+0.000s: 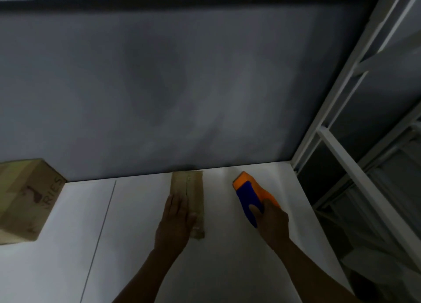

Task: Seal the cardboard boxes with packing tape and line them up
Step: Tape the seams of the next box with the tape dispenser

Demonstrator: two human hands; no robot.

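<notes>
A small narrow cardboard box (191, 188) lies on the white table (136, 234), its far end against the grey wall. My left hand (176, 218) lies flat on its left and near part, fingers straight. My right hand (270, 220) grips an orange and blue tape dispenser (249, 198), to the right of the box and apart from it. A larger cardboard box (25, 200) with printed letters stands at the far left by the wall.
The grey wall (182, 86) closes off the back of the table. A white metal shelf frame (355, 131) stands along the right edge. A thin seam (100, 234) runs across the tabletop left of the small box.
</notes>
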